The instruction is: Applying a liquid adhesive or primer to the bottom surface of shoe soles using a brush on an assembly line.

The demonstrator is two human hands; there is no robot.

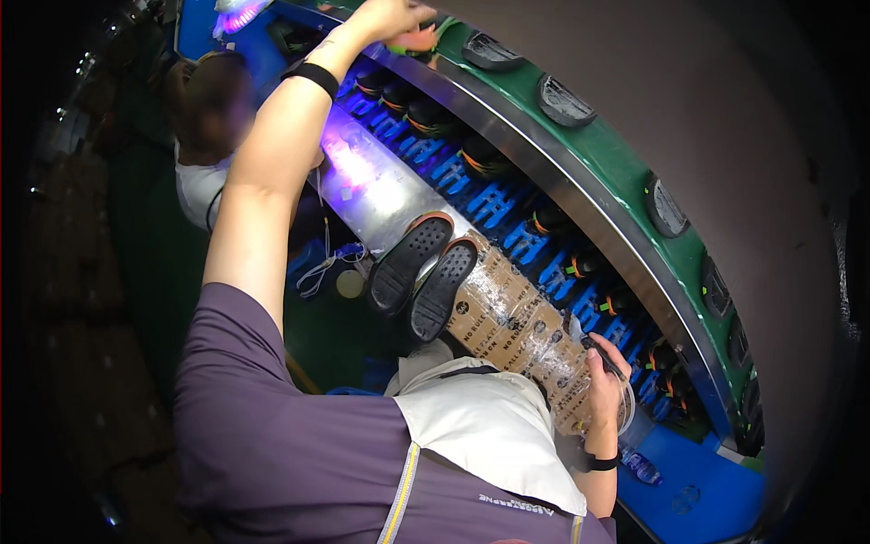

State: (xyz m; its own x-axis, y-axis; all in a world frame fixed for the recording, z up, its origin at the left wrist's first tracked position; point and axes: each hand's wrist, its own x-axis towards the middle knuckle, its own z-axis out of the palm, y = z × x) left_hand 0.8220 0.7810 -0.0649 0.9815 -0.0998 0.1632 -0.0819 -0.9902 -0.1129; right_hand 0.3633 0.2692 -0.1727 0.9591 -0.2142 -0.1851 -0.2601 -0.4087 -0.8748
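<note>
My left arm reaches far up to the top of the view, where my left hand (390,20) is at the edge of the green conveyor (625,154). Its fingers are blurred, against an orange and green shoe part (415,41); whether they grip it cannot be made out. My right hand (605,376) is closed around a slim black-handled brush (605,354) with a pale tip, and a clear tube (629,408) loops beside it. Two black perforated shoe soles with orange edges, one sole (412,258) left of the other sole (444,290), lie between my arms on the bench.
The narrow bench (517,335) is covered with printed brown cardboard and clear film. Beyond it, several dark shoes sit on blue racks (489,204) under the conveyor, which carries several dark soles (566,100). A plastic bottle (642,467) lies at right. Another person (204,136) is at the left.
</note>
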